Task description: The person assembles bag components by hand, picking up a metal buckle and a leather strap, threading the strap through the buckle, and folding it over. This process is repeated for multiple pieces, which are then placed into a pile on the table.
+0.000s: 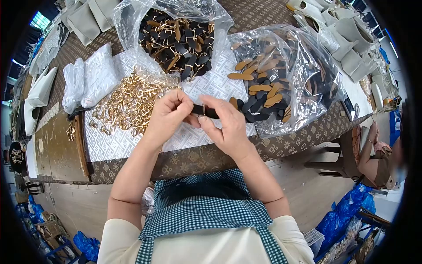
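Observation:
Between my two hands is a small black leather tab (211, 112) with a gold metal buckle (203, 109) on it. My left hand (170, 113) is closed in a pinch at the tab's left end, its fingertips partly hiding what they grip. My right hand (226, 125) holds the tab near the buckle between thumb and fingers. Beside my left hand lies a heap of loose gold buckles (127, 103). To the right, brown and black leather tabs (272, 94) spill from a clear plastic bag (303, 79).
Beyond my hands, an open clear bag (220, 20) holds black tabs with buckles (184, 46). Wrapped white packets (100, 75) lie at the left, near a wooden board (61, 149). Pale bag bodies (351, 39) stand at the back right. A seated person (373, 158) is at the far right.

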Demonstrator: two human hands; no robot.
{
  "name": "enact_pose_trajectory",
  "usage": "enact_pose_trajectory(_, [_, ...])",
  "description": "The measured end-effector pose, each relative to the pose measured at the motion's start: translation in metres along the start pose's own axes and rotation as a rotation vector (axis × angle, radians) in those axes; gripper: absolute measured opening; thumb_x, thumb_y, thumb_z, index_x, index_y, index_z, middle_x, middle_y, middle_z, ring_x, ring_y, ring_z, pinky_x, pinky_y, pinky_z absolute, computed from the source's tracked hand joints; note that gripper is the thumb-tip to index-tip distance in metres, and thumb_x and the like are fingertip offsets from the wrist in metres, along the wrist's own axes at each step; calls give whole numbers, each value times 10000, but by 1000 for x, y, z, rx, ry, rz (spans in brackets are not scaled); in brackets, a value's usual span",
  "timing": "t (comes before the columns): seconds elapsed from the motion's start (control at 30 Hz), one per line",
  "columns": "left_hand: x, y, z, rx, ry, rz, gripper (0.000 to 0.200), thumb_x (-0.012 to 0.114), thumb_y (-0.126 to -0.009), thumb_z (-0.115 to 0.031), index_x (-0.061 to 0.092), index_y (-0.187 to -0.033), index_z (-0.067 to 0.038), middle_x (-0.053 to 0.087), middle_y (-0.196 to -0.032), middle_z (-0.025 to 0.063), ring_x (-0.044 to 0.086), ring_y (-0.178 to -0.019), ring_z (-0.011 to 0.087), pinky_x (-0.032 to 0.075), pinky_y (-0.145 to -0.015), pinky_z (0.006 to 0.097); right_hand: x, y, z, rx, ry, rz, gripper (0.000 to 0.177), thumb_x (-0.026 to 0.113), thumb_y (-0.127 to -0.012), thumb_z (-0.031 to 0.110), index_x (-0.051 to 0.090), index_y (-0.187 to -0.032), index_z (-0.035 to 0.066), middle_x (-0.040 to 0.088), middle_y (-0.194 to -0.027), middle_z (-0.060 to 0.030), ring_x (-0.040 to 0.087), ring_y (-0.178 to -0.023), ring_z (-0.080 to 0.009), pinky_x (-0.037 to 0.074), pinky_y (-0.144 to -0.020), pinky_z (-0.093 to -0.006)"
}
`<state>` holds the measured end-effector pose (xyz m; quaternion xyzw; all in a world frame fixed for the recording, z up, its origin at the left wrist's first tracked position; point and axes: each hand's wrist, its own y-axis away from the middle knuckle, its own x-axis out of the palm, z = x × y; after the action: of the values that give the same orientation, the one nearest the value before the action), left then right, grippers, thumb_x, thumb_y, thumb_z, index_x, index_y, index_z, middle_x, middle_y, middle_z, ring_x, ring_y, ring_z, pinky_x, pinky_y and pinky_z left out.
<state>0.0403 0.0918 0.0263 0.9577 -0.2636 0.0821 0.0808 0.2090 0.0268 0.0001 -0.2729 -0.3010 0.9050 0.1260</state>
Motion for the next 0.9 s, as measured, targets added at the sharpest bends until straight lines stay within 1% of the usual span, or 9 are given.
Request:
enact_pose_trajectory(0.1, [-10, -25, -18, -13, -5, -100, 127, 546, -985, -136, 555, -918, -28, 665, -814, 102, 691, -679, 171, 564, -625, 269, -28, -14, 5, -3, 123, -63, 390, 674, -860, 230, 623, -1184, 18, 670, -1013, -126, 602, -923, -293, 468, -842, -378])
enact_pose_trajectory(0.23, [-17, -63, -77, 320, 105, -227, 354, 511, -1016, -230, 511, -1254, 31, 650, -1146, 172, 627, -1095, 236, 516, -897, 342, -50, -12, -11, 121, 413, -82, 210, 779, -747, 192, 644, -870, 89, 612, -841, -45, 550, -817, -267, 454, -727, -392])
enact_pose_trajectory(0.3, [-21, -61, -89, 416, -88, -290, 476, 524, -1003, -276, 481, -1366, 30, 604, -1244, 160, 534, -1240, 231, 426, -1023, 371, -53, -7, -10, 180, 519, 18, 249, 803, -715, 213, 634, -852, 91, 601, -822, -38, 537, -808, -263, 450, -719, -378])
enact_pose_trajectory(0.37, [-36, -39, -83, 387, -658, -314, 412, 550, -984, -309, 579, -1299, -44, 617, -1211, 114, 553, -1191, 204, 432, -995, 338, -50, -3, -9, 225, 558, 101, 287, 817, -681, 215, 631, -863, 95, 594, -825, -45, 538, -804, -268, 454, -735, -384])
enact_pose_trajectory(0.4, [-35, -19, -80, 278, -753, -298, 325, 640, -925, -308, 664, -1173, -100, 658, -1067, 70, 598, -1019, 140, 469, -876, 282, -48, -1, -11, 249, 576, 145, 296, 819, -672, 208, 632, -872, 94, 592, -828, -48, 541, -806, -271, 456, -741, -390])
enact_pose_trajectory(0.47, [-47, 21, -63, 85, -983, -102, 377, 690, -872, -349, 650, -1110, -58, 676, -977, 71, 602, -785, 163, 497, -692, 311, -46, 1, -13, 285, 561, 160, 295, 807, -671, 156, 636, -896, 72, 602, -846, -52, 551, -836, -266, 455, -750, -383])
enact_pose_trajectory(0.53, [-47, 59, -49, -111, -1139, -58, 341, 742, -808, -355, 625, -972, -79, 643, -893, 88, 629, -770, 228, 500, -675, 343, -47, 0, -17, 243, 543, 146, 220, 769, -708, 107, 633, -875, 65, 609, -818, -53, 578, -799, -251, 465, -735, -372])
enact_pose_trajectory(0.6, [-50, 85, -32, -89, -1253, -78, 317, 787, -762, -251, 604, -937, -61, 586, -847, 58, 590, -707, 192, 480, -639, 302, -46, 0, -21, 227, 544, 142, 167, 744, -722, 101, 639, -849, 73, 615, -797, -49, 579, -787, -262, 465, -726, -389])
enact_pose_trajectory(0.9, [-33, 63, 0, 196, -1381, -114, 174, 691, -812, -206, 604, -869, -66, 570, -875, 99, 628, -809, 295, 510, -650, 418, -31, -6, -10, 162, 347, -8, 88, 666, -778, 19, 631, -848, 59, 630, -793, -84, 577, -754, -290, 473, -661, -385])
